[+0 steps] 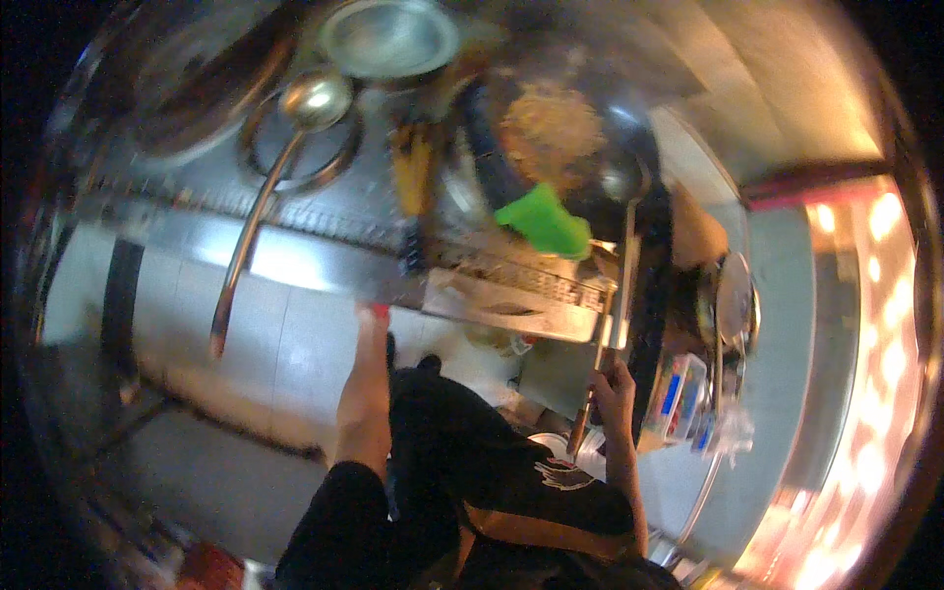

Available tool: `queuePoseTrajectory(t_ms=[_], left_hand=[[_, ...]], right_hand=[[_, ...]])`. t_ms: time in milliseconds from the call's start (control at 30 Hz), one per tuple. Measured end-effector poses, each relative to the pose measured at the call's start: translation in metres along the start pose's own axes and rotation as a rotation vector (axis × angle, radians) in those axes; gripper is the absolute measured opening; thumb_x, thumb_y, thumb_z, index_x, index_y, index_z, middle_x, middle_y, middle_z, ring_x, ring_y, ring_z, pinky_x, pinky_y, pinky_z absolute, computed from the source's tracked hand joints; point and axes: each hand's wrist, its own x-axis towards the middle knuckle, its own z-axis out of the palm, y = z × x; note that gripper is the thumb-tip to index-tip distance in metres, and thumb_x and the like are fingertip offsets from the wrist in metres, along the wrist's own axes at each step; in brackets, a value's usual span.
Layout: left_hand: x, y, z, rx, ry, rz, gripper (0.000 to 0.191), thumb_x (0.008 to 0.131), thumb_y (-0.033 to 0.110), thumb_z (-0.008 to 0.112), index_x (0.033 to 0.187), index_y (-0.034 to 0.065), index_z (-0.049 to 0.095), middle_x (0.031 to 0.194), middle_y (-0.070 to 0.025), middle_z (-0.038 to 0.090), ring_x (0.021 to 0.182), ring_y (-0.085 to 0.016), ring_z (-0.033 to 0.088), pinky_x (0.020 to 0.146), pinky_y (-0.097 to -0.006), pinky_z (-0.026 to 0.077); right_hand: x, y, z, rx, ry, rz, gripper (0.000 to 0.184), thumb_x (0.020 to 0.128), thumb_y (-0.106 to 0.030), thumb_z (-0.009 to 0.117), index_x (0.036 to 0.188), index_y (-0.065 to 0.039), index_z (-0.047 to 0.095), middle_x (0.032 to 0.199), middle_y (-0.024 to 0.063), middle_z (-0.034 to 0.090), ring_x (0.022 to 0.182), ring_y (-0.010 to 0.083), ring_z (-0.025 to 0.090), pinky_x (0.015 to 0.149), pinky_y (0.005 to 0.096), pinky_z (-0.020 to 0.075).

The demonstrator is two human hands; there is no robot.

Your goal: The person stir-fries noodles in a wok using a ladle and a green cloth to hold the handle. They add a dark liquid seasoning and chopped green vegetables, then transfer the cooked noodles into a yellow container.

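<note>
My right hand (616, 387) is closed around the handle of a long metal ladle (628, 251), whose bowl reaches the wok's right side. A second long utensil with a wooden handle (580, 431) runs close beside that hand; I cannot tell if it is gripped too. Yellow-brown food (553, 129), blurred, fills part of the dark wok (483, 140). A bright green piece (547, 223), perhaps plastic or cloth, lies over the wok's near edge. My left hand (374, 313) is at the front edge of the metal stove counter (295, 258), near something red; its fingers are blurred.
Another long-handled ladle (317, 99) rests across a burner ring (254, 140), its handle jutting past the counter. Behind stands a metal basin (391, 37), with a large wok (206, 88) at left. A yellow brush-like tool (411, 169) lies mid-counter. A plastic container (678, 398) stands at right.
</note>
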Motion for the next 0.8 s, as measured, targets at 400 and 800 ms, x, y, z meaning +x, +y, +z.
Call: queuePoseTrajectory(t_ms=[400, 800], left_hand=[[0.038, 0.015, -0.036, 0.084, -0.157, -0.065, 0.059, 0.087, 0.053, 0.044, 0.125, 0.0081, 0.050, 0.123, -0.0132, 0.054, 0.108, -0.036, 0.051, 0.086, -0.0513, 0.046], [-0.205, 0.017, 0.126, 1.321, -0.841, -0.498, 0.033, 0.095, 0.034, 0.051, 0.112, 0.0061, 0.055, 0.108, -0.0106, 0.061, 0.092, -0.021, 0.060, 0.081, -0.0304, 0.050]], right_hand=[[-0.017, -0.046, 0.010, 0.073, 0.041, 0.107, 0.025, 0.080, -0.002, 0.059, 0.106, -0.001, 0.059, 0.071, 0.0001, 0.054, 0.061, 0.0069, 0.052, 0.053, 0.0241, 0.0439], [-0.037, -0.103, 0.016, 0.607, -0.088, 0.345, 0.020, 0.083, -0.010, 0.059, 0.101, -0.005, 0.054, 0.067, 0.0001, 0.051, 0.055, 0.0078, 0.048, 0.047, 0.0230, 0.0384]])
